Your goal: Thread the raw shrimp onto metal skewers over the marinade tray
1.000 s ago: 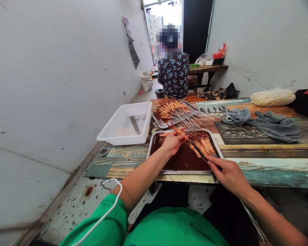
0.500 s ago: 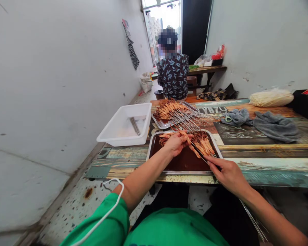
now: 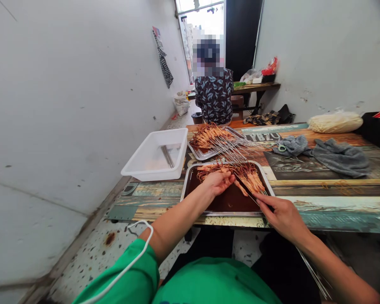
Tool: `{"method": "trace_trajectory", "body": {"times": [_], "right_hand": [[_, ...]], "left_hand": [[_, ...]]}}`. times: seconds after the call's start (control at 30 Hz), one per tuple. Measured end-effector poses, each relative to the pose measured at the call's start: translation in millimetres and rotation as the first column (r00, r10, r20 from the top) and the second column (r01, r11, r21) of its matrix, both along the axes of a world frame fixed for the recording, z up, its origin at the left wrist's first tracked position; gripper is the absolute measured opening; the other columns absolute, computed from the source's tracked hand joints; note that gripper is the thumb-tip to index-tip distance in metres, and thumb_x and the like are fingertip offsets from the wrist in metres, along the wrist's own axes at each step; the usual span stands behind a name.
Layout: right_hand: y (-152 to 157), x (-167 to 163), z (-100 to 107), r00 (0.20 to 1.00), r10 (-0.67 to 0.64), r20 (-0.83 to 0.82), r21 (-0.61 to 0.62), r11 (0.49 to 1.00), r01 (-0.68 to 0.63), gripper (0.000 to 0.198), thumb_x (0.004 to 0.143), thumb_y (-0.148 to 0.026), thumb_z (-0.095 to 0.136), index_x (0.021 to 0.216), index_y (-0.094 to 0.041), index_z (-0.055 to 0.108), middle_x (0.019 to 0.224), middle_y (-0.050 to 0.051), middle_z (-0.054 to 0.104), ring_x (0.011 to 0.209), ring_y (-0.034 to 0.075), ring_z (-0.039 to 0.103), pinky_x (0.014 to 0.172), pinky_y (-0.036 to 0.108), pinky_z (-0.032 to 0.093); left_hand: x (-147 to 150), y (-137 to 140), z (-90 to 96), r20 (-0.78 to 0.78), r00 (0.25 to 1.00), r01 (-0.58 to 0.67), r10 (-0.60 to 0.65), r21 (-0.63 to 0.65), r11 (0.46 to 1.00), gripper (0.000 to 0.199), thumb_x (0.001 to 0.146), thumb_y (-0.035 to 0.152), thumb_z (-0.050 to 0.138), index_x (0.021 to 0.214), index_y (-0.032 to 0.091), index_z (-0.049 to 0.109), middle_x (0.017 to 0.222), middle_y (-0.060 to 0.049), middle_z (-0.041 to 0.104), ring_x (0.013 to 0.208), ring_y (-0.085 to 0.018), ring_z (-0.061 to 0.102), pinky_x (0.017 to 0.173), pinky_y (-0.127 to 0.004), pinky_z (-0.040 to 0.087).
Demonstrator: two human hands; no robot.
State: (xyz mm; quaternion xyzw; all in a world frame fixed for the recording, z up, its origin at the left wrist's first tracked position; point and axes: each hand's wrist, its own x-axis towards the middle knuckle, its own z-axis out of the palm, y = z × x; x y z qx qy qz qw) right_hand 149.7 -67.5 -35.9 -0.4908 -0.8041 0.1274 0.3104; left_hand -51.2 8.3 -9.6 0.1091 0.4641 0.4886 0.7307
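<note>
A tray (image 3: 196, 207) with a metal rim and dark red liquid lies in front of me. Over its middle, my left hand (image 3: 221, 182) pinches a slender pinkish piece of meat (image 3: 240, 188). My right hand (image 3: 280, 211), at the tray's right front corner, has its fingers closed on a thin metal skewer (image 3: 252, 198). The skewer points up and left into the meat; my left fingers hide its tip. Close by in the tray lie skewered meat pieces (image 3: 251, 179) with dark stringy ends. Loose meat pieces (image 3: 204, 169) lie behind my left hand.
Behind is a second tray (image 3: 196, 155) heaped with skewered meat (image 3: 213, 136). A white plastic tub (image 3: 142, 158) holding metal skewers (image 3: 167, 156) stands left. Grey cloths (image 3: 340, 157) and a bagged pale bundle (image 3: 335, 121) lie right. Skewers (image 3: 313, 272) show below my right wrist. A person (image 3: 213, 97) sits beyond the table.
My left hand has shifted slightly down and toward the right along the meat piece. The right hand and skewer stay nearly in place.
</note>
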Motion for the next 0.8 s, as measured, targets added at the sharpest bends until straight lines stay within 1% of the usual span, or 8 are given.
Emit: {"method": "trace_trajectory", "body": {"times": [0.07, 0.17, 0.23, 0.33, 0.43, 0.57, 0.7, 0.8], "right_hand": [[0.2, -0.1, -0.2, 1.0, 0.008, 0.011, -0.006, 1.0, -0.008, 0.031, 0.084, -0.025, 0.045, 0.106, -0.02, 0.066, 0.099, 0.003, 0.069, 0.085, 0.017, 0.067, 0.072, 0.025, 0.053], [0.5, -1.1, -0.2, 1.0, 0.009, 0.024, -0.005, 1.0, -0.008, 0.031, 0.084, -0.025, 0.045, 0.105, -0.021, 0.066, 0.099, 0.003, 0.069, 0.085, 0.018, 0.067, 0.072, 0.025, 0.053], [0.6, -1.8, -0.2, 1.0, 0.012, 0.027, -0.001, 1.0, -0.012, 0.03, 0.083, -0.024, 0.045, 0.105, -0.022, 0.066, 0.099, 0.002, 0.069, 0.085, 0.017, 0.067, 0.072, 0.025, 0.053], [0.5, -2.1, 0.2, 0.999, 0.018, 0.032, 0.006, 1.0, -0.018, 0.03, 0.083, -0.023, 0.045, 0.105, -0.022, 0.066, 0.098, 0.002, 0.069, 0.084, 0.017, 0.067, 0.071, 0.024, 0.053], [0.6, -1.7, 0.4, 0.999, 0.025, 0.04, 0.005, 1.0, -0.025, 0.031, 0.084, -0.023, 0.045, 0.106, -0.023, 0.066, 0.098, 0.001, 0.069, 0.083, 0.016, 0.067, 0.071, 0.024, 0.053], [0.8, -1.2, 0.4, 0.998, 0.055, 0.039, -0.006, 0.999, -0.054, 0.031, 0.084, -0.023, 0.045, 0.107, -0.023, 0.065, 0.101, 0.001, 0.069, 0.085, 0.016, 0.067, 0.074, 0.025, 0.053], [0.5, -1.4, 0.8, 0.997, 0.057, 0.051, -0.004, 0.998, -0.056, 0.031, 0.084, -0.023, 0.045, 0.107, -0.023, 0.066, 0.101, 0.001, 0.069, 0.085, 0.016, 0.067, 0.074, 0.025, 0.052], [0.4, -1.5, 0.8, 0.997, 0.055, 0.046, 0.01, 0.998, -0.055, 0.031, 0.084, -0.023, 0.045, 0.106, -0.024, 0.066, 0.099, 0.001, 0.07, 0.084, 0.015, 0.067, 0.072, 0.024, 0.053]], "left_hand": [[-2.9, -0.6, -2.1, -0.032, 0.999, 0.032, -0.031, 0.031, 0.999, 0.017, 0.082, -0.003, 0.042, 0.078, 0.011, 0.052, 0.064, -0.003, 0.057, 0.058, -0.009, 0.059, 0.063, -0.024, 0.052], [-8.3, -2.4, -1.4, -0.055, 0.987, 0.154, -0.152, 0.027, 0.988, 0.012, 0.085, 0.006, 0.045, 0.082, 0.01, 0.056, 0.075, -0.006, 0.063, 0.065, -0.012, 0.063, 0.069, -0.03, 0.052], [-11.1, -3.7, 1.2, -0.072, 0.975, 0.211, -0.209, 0.013, 0.977, 0.01, 0.084, 0.01, 0.049, 0.084, 0.012, 0.058, 0.08, -0.006, 0.065, 0.067, -0.011, 0.063, 0.066, -0.026, 0.05], [-12.6, -5.0, 5.6, -0.092, 0.961, 0.262, -0.261, -0.001, 0.965, 0.009, 0.083, 0.013, 0.052, 0.085, 0.013, 0.061, 0.081, -0.004, 0.067, 0.062, -0.008, 0.061, 0.054, -0.017, 0.044], [-12.2, -5.4, 8.0, -0.039, 0.955, 0.294, -0.293, -0.001, 0.956, 0.011, 0.083, 0.013, 0.051, 0.085, 0.012, 0.062, 0.08, -0.005, 0.067, 0.056, -0.006, 0.058, 0.049, -0.015, 0.04], [-11.3, -6.0, 6.8, 0.023, 0.96, 0.278, -0.278, 0.014, 0.96, 0.016, 0.085, 0.01, 0.046, 0.085, 0.01, 0.061, 0.081, -0.007, 0.068, 0.059, -0.008, 0.059, 0.054, -0.017, 0.044], [-11.7, -6.1, 3.9, -0.02, 0.972, 0.236, -0.235, 0.089, 0.968, 0.014, 0.085, 0.01, 0.047, 0.089, 0.013, 0.06, 0.086, -0.007, 0.068, 0.066, -0.009, 0.061, 0.058, -0.018, 0.045], [-13.0, -3.8, 2.3, -0.024, 0.982, 0.189, -0.187, 0.146, 0.971, 0.011, 0.084, 0.008, 0.048, 0.084, 0.013, 0.058, 0.088, -0.006, 0.067, 0.065, -0.008, 0.061, 0.057, -0.017, 0.046]]}}
